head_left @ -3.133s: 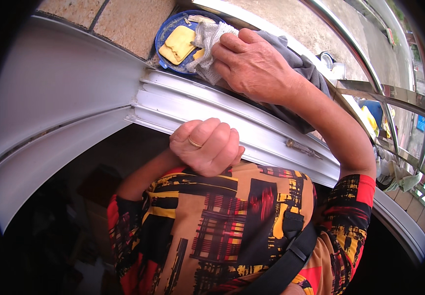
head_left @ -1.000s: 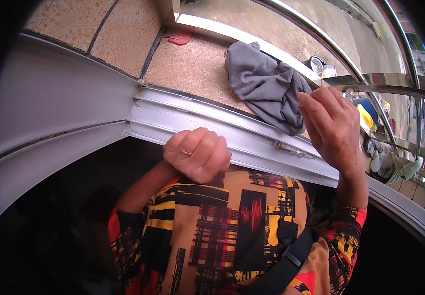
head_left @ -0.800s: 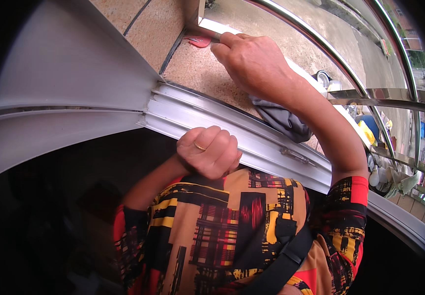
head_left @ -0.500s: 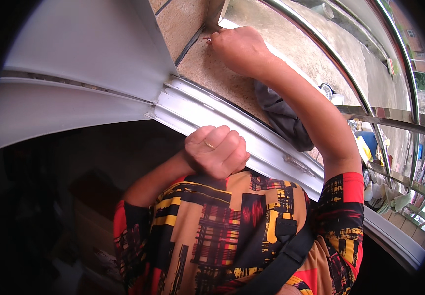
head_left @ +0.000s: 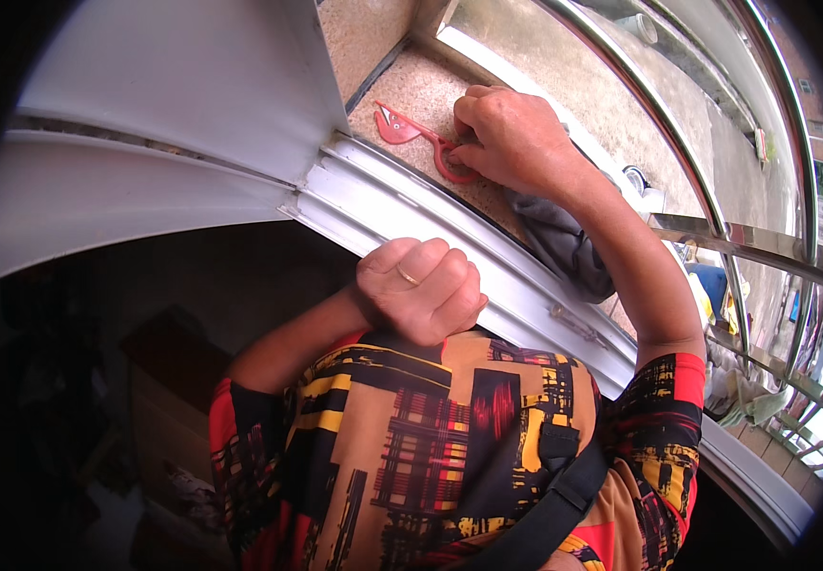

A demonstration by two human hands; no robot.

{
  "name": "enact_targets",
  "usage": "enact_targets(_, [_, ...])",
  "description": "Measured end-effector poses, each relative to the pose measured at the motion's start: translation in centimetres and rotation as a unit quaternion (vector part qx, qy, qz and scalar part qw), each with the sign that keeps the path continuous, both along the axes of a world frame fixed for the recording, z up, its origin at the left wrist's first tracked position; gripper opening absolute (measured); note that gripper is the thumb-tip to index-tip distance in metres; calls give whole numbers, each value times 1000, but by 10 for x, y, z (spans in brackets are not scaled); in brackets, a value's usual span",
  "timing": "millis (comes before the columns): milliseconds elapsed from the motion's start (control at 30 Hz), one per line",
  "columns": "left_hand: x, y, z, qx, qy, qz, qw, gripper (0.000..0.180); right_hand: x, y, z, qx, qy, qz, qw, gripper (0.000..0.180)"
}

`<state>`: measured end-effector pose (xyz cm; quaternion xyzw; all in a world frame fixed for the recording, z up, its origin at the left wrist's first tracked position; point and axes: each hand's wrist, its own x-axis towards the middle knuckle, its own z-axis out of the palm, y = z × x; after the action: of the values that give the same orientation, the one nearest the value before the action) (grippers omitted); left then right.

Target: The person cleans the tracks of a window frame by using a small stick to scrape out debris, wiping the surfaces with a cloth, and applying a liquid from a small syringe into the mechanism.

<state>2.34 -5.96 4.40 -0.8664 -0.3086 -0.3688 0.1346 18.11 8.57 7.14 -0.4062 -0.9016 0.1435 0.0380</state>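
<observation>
Head view: the right hand (head_left: 516, 138) is pinching the ring handle of a red, hook-headed hand tool (head_left: 397, 127), which is pointing toward 10 o'clock over a speckled stone ledge (head_left: 428, 80). At 7 o'clock from it, the left hand (head_left: 421, 290) is forming a clenched fist. A crumpled grey cloth (head_left: 566, 249) is lying at 5 o'clock from the right hand; a shiny tubular metal railing (head_left: 664, 111) is running past at 2 o'clock.

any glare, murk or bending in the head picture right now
Head view: glare washes out part of the white window track; head view: lower left sinks into deep shadow; head view: metal rail looks bowed; head view: red tool reads fairly sharp.
</observation>
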Motion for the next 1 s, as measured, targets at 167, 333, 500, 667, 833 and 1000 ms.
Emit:
enact_targets(167, [3,5,3,22,-27,6,999,13,-1,-2,-3,8,87,-48,995,17])
enact_targets(333, [-1,4,4,14,-6,-9,1000,15,7,-14,2,152,303,-99,935,13])
enact_targets(500, [-6,2,4,12,14,-15,1000,18,9,-22,-5,177,165,-63,968,17])
enact_targets(667, [-4,3,8,14,11,-18,1000,18,12,-26,-8,196,7,75,978,17])
enact_targets(833, [-6,3,6,16,10,-25,1000,16,12,-40,8,229,61,60,970,17])
enact_targets(1000, [-5,5,7,29,8,-21,999,15,17,-54,10,222,79,79,969,13])
